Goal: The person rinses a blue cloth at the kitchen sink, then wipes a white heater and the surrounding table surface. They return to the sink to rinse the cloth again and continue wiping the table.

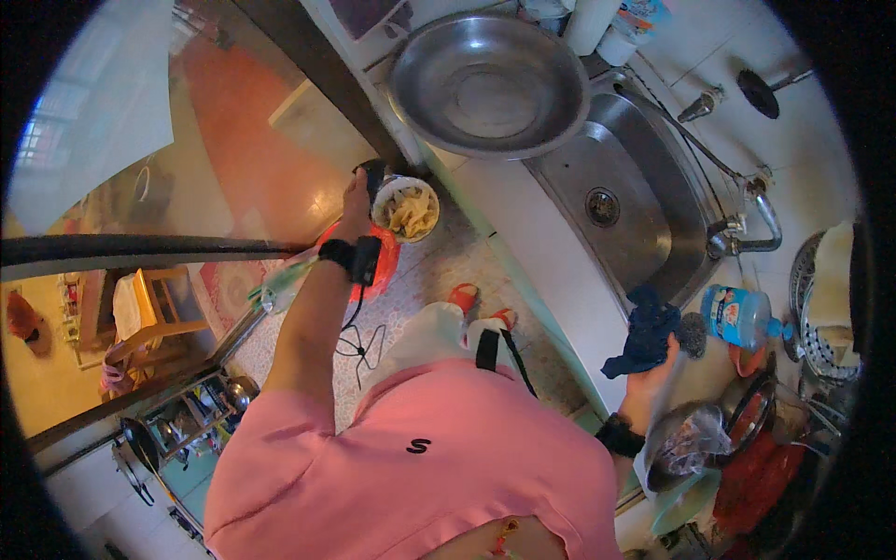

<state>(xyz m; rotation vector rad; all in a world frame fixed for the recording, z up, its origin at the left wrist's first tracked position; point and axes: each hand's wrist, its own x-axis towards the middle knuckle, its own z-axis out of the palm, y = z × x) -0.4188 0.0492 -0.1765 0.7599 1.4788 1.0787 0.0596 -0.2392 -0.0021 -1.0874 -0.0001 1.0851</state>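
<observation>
My left hand (357,203) reaches out low to the left, fingers around a dark object (374,175). That object sits against a round, white-rimmed container (380,217) filled with yellowish scraps; whether the two are joined I cannot tell. A red plastic bag (388,262) shows beneath my left wrist. On the right, my right hand (651,378) grips a crumpled dark blue cloth (642,334) over the counter edge. Close beside the cloth lies a grey scouring pad (693,334). A stainless-steel sink (616,150) lies just beyond the cloth.
A wide metal basin (483,91) rests at the sink's far end. By the tap (735,238) lies a blue-labelled plastic bottle (735,316). Nearer me, a bowl (661,469) holds clear plastic. A glass door's dark frame (154,248) borders the left, and a wooden chair (157,301) stands beyond.
</observation>
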